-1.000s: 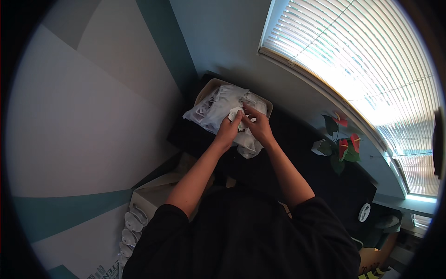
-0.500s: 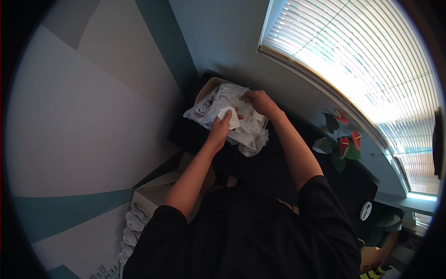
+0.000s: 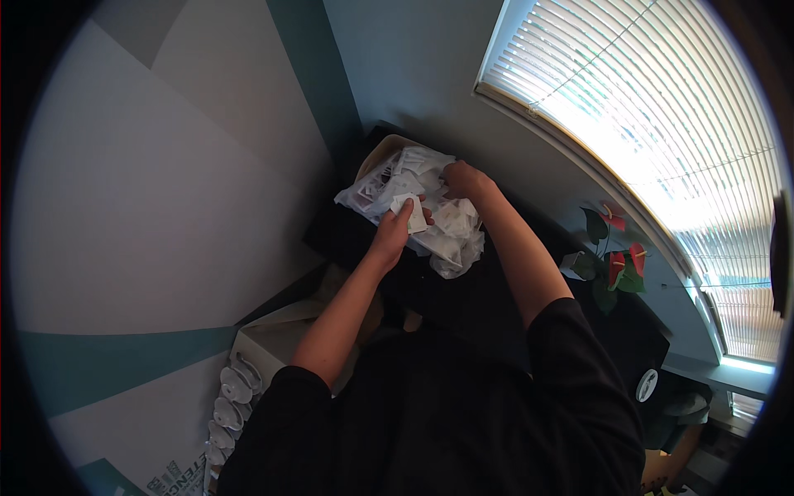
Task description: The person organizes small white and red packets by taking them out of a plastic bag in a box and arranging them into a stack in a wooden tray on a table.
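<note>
In my left hand [image 3: 395, 236] is a small stack of white cards or flat packets [image 3: 409, 215], pinned under the thumb with the fingers beneath. It hovers over the near edge of a clear plastic bag [image 3: 451, 256]. The bag lies crumpled open in a beige bin [image 3: 382, 153], with many small white packets [image 3: 457, 217] loose in it. My right hand [image 3: 467, 179] is down at the bag's far right side, fingers curled; their tips, and anything between them, are hidden.
The bin rests on a black table [image 3: 488, 306] in the corner. To the right stands a potted plant [image 3: 616, 269] with red flowers, below a window with blinds [image 3: 612, 107]. A white round object [image 3: 647, 385] lies near the table's right end. White discs [image 3: 231, 409] hang at lower left.
My right hand has moved down against the bag, and the small thing seen at its fingertips no longer shows. My left hand keeps its stack in nearly the same place. The view has shifted slightly.
</note>
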The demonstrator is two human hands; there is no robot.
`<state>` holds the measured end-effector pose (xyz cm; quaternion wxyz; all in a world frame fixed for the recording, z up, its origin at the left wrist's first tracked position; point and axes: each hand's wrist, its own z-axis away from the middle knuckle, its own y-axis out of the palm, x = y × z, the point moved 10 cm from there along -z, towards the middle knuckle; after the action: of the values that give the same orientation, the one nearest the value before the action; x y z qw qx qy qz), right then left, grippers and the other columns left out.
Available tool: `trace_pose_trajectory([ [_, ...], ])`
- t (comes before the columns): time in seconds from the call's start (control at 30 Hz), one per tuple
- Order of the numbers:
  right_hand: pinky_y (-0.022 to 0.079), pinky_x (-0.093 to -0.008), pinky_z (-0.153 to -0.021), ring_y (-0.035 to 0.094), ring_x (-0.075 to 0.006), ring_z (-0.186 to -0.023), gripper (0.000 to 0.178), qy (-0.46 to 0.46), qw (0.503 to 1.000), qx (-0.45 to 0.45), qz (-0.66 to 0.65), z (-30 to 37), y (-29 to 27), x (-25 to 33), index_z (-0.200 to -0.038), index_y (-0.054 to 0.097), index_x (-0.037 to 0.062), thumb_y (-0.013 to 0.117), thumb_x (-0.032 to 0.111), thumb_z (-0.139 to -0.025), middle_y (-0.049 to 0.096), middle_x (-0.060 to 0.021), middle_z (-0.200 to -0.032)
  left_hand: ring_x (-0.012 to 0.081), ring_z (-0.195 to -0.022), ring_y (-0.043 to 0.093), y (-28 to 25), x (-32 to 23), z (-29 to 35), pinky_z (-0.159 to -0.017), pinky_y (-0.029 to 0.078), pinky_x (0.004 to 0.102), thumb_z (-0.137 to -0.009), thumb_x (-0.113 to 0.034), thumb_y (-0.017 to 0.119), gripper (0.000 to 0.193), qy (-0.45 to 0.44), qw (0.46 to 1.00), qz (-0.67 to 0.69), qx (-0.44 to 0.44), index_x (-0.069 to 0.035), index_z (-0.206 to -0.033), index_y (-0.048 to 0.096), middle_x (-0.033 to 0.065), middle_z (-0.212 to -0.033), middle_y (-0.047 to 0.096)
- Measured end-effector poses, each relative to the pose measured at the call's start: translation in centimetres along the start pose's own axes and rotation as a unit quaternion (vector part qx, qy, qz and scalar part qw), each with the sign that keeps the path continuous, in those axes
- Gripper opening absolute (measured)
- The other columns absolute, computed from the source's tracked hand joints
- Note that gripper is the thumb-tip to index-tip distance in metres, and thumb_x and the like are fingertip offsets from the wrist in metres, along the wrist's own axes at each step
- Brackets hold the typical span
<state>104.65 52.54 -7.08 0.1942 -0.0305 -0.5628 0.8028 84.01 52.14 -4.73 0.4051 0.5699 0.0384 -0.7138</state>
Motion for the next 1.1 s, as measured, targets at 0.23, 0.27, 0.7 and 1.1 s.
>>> trace_pose_trajectory([
  [0.23,0.063,-0.0473,-0.097,0.079,-0.0369,-0.109,0.048,-0.014,0.999,0.03,-0.002,-0.8,1.4,-1.1,-0.112,0.085,0.0076,0.093,0.04,-0.077,0.083,-0.0163,-0.112,0.0235,-0.107,0.074,0.0,0.3,-0.4,-0.103,0.055,0.0405,-0.122,-0.034,0.045,0.047,0.008,1.0,0.005,0.006,0.0,-0.149,0.06,0.0097,-0.113,0.073],
  [0.27,0.063,-0.0476,-0.096,0.079,-0.0371,-0.108,0.051,-0.02,0.999,0.032,-0.006,-0.7,1.2,-0.6,-0.112,0.085,0.0073,0.092,0.043,-0.077,0.083,-0.0164,-0.111,0.0234,-0.107,0.074,-0.4,0.2,-0.3,-0.103,0.055,0.0405,-0.122,-0.034,0.045,0.047,0.011,1.0,0.005,0.001,0.0,-0.149,0.06,0.0095,-0.113,0.073],
  [0.7,0.065,-0.0365,-0.072,0.081,-0.0261,-0.082,0.051,0.137,0.957,0.063,-0.247,0.1,2.6,-4.3,-0.11,0.086,0.0,0.09,0.041,-0.081,0.082,-0.0135,-0.093,0.0287,-0.112,0.076,0.5,-1.0,-0.2,-0.107,0.055,0.0432,-0.122,-0.032,0.044,0.048,0.006,1.0,0.007,0.02,-0.002,-0.159,0.05,0.0188,-0.128,0.075],
  [1.1,0.063,-0.0389,-0.069,0.079,-0.0273,-0.073,0.039,0.249,0.86,-0.128,-0.427,3.2,1.8,-7.8,-0.09,0.082,-0.0074,0.087,0.029,-0.077,0.081,-0.0171,-0.082,0.0274,-0.107,0.078,0.9,-1.7,-0.6,-0.095,0.059,0.041,-0.122,-0.024,0.04,0.035,0.022,1.0,-0.001,0.01,-0.016,-0.156,0.04,0.0148,-0.116,0.073],
])
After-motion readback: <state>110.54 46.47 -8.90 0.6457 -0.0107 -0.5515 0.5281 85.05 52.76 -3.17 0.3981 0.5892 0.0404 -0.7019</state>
